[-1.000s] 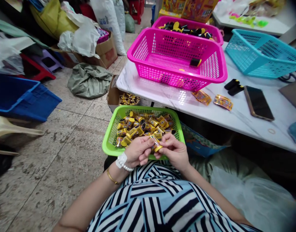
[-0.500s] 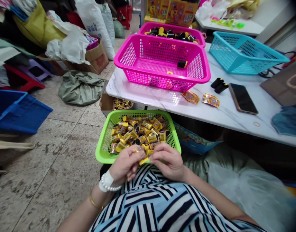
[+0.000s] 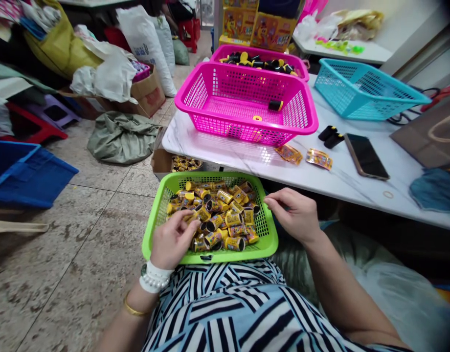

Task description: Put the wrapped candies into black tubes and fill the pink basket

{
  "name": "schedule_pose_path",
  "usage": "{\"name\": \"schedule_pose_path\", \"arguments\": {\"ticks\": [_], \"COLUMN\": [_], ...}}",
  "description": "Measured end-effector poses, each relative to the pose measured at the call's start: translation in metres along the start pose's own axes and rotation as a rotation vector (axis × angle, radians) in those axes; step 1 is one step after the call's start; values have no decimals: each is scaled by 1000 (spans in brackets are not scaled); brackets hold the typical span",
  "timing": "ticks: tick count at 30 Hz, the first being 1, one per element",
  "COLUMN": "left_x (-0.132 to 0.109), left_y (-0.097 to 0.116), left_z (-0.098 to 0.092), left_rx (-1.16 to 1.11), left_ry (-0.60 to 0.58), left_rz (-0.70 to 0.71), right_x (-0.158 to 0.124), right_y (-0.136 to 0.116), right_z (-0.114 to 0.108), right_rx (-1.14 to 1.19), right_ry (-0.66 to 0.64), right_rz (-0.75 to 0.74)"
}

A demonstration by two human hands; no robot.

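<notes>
Curling left hand (image 3: 174, 239) over yellow-and-black cylinders (image 3: 234, 218) in green perforated plastic basket (image 3: 252, 254), cannot tell if gripping; pinching right hand (image 3: 296, 215) closed alongside.

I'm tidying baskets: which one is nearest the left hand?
The green plastic basket, holding yellow cylinders: the left hand is over it; two pink plastic baskets and a turquoise plastic basket stand farther away.

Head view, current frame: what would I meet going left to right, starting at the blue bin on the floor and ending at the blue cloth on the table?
Blue bin → grey-green sack → green basket → right hand → phone → blue cloth.
</notes>
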State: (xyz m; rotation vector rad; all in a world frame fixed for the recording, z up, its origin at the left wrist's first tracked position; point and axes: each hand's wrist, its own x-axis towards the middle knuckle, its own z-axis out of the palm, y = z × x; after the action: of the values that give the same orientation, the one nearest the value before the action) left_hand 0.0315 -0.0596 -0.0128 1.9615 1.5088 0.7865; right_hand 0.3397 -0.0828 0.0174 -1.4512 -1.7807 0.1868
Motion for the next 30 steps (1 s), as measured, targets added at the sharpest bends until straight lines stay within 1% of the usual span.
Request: {"name": "schedule_pose_path", "arguments": {"ticks": [2,4,6,8,10,12,15,17,19,21,23,24,25,26,28,29,30], "left_x": [-11,-19,-23,-24,-25,-26,-26,-25,-22,-17,-11,-8,-5,-4,-4,-5,-6], "left_y": [-3,-3,-1,1,2,3,6,10,16,25,35,40,46,50,57,59,59], "left_z": [4,7,8,9,10,11,10,6,1,-4,-9,-11,-12,-13,-13,-13,-12], "left_rx": [-3,-5,-6,-12,-11,-7,-32,-83,-181,-375,-657,-799,-923,-1016,-1109,-1121,-1115], "left_ry": [-43,-83,-112,-132,-135,-143,-160,-140,-97,-91,-177,-238,-291,-324,-337,-327,-311], "left_rz": [28,67,114,146,154,149,110,64,-9,-137,-319,-403,-469,-513,-537,-528,-514], "right_x": [-2,-5,-7,-6,0,9,26,33,34,30,24,21,18,17,14,13,12], "right_y": [2,6,8,8,7,6,8,8,3,-9,-26,-34,-41,-47,-56,-58,-61], "right_z": [2,1,0,3,12,26,48,57,58,52,44,41,38,36,37,39,43], "right_rx": [-9,-28,-40,-53,-101,-212,-392,-432,-369,-193,31,117,167,196,225,239,260], "right_ry": [-20,-6,25,23,-34,-145,-304,-348,-338,-247,-82,-2,59,91,70,37,-1], "right_rz": [-8,28,86,113,104,110,144,134,115,99,24,-66,-191,-332,-577,-637,-639]}}
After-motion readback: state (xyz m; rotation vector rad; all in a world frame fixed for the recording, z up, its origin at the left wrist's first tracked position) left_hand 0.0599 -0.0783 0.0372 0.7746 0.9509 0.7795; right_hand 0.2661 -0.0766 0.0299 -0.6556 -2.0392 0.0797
